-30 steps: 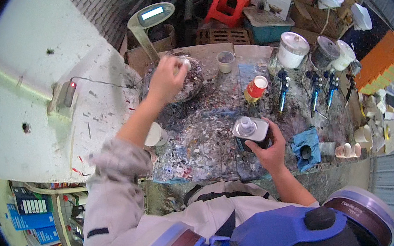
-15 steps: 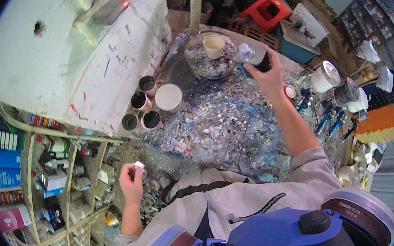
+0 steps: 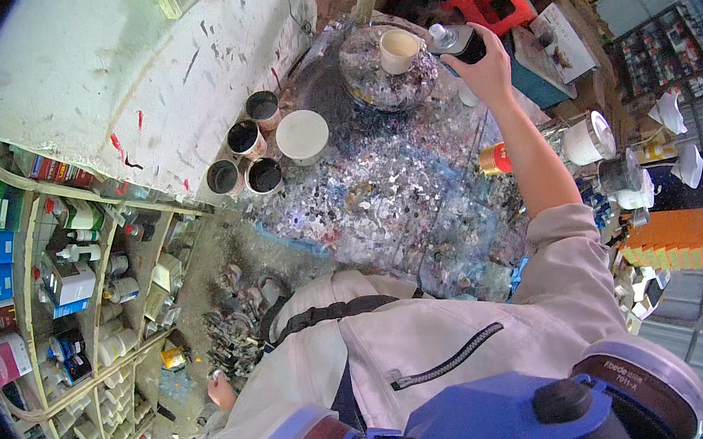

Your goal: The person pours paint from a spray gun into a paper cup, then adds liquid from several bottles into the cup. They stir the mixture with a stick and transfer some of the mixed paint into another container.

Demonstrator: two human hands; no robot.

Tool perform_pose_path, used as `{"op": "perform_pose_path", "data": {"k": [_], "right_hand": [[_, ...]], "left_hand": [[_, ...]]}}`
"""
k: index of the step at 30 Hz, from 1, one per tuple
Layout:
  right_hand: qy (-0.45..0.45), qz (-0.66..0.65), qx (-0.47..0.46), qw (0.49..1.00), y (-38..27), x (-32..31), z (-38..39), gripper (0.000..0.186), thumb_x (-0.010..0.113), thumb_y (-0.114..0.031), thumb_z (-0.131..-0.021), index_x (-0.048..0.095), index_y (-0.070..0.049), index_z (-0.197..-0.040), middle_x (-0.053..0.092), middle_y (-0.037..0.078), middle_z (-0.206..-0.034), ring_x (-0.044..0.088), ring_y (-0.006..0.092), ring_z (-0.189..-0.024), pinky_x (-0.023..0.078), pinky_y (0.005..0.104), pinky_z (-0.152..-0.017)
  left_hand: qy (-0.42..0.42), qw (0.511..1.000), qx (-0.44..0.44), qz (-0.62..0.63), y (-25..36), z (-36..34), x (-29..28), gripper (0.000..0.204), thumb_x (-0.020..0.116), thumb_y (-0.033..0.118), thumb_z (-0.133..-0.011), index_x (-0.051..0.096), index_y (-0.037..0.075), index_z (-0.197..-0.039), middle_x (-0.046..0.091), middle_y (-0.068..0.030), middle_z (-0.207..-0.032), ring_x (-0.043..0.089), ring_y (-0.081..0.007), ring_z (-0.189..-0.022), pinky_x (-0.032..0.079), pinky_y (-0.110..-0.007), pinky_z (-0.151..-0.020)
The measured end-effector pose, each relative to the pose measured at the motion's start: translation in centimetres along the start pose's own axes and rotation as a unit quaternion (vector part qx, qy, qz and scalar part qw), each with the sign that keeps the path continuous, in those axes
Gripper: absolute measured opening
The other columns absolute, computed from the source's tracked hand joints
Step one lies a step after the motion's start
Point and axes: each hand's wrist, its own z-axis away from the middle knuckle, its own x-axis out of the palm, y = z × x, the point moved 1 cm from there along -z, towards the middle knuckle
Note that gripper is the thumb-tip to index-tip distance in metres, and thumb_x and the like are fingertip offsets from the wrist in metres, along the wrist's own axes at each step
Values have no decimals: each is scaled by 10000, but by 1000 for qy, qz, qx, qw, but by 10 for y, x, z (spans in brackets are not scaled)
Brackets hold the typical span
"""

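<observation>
The right hand point(image 3: 486, 62) is closed around a dark bottle with a pale cap point(image 3: 454, 38), held just beside a cream cup point(image 3: 397, 50) on the paint-spattered tabletop point(image 3: 383, 189). The left hand point(image 3: 220, 392) hangs low by the shelves point(image 3: 69, 280); whether it grips anything I cannot tell. 4 open tins point(image 3: 243, 158) stand near the wall

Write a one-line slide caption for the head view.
Right hand holds a dark bottle beside a cream cup over the paint-spattered bench; left hand reaches low.
</observation>
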Motion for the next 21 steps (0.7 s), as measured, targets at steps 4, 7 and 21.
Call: {"op": "perform_pose_path", "data": {"k": [4, 7, 21], "right_hand": [[0, 5, -14, 1000, 0, 4, -5, 802, 991, -289, -698, 672, -62, -1398, 719, 185, -1327, 688, 366, -1253, 541, 449, -1100], [-5, 3, -23, 1000, 2, 8, -6, 807, 988, -297, -698, 670, -70, -1404, 714, 183, -1333, 687, 361, -1252, 542, 449, -1098], [-34, 38, -66, 997, -8, 12, -13, 793, 966, -297, -718, 661, -100, -1423, 705, 147, -1317, 681, 352, -1246, 553, 449, -1080]], "left_hand": [[41, 977, 23, 208, -36, -1, 12, 419, 790, 331, -979, 638, -2, -774, 585, -33, -657, 503, -171, -642, 430, -405, -601], [10, 998, 44, 54, -35, -7, 7, 421, 797, 335, -969, 635, -7, -783, 581, -55, -668, 504, -174, -653, 436, -405, -616], [-102, 991, 67, 48, -4, 43, 11, 368, 794, 310, -1016, 608, 53, -829, 582, -10, -678, 558, -118, -591, 491, -337, -536]]}}
